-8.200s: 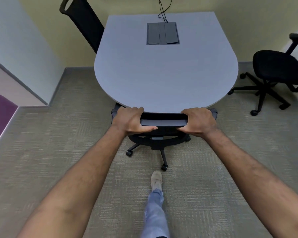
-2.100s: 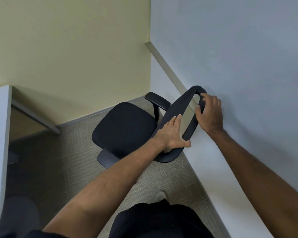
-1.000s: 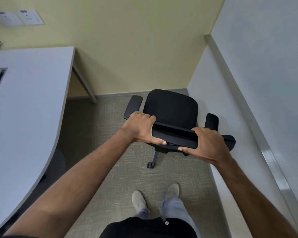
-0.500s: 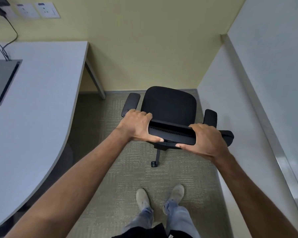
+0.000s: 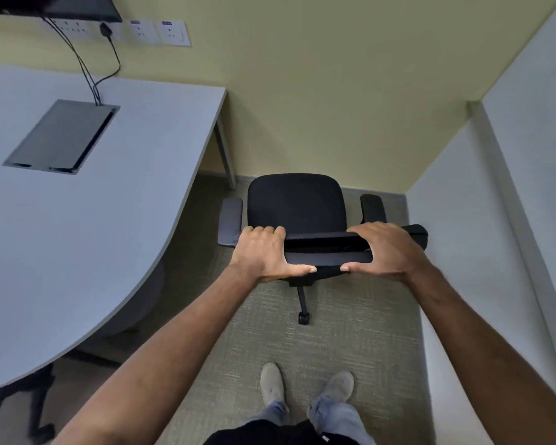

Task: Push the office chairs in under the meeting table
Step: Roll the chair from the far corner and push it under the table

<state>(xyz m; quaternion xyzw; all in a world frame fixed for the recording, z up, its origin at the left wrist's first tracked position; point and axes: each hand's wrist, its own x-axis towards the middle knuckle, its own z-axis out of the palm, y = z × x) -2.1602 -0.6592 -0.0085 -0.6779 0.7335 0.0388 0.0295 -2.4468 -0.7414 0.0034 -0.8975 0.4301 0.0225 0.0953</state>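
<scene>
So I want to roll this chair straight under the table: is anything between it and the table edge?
Nothing visible on the carpet between chair and table. The table leg stands just forward-left of the chair's left armrest, so it may catch. Both hands grip the backrest.

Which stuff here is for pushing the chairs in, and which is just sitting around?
For the job: black office chair, meeting table, left hand, right hand.

Just there: wall sockets, cables, table's cable box.

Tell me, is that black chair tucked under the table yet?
Out. The chair stands on open carpet beside the table, both hands gripping its backrest.
</scene>
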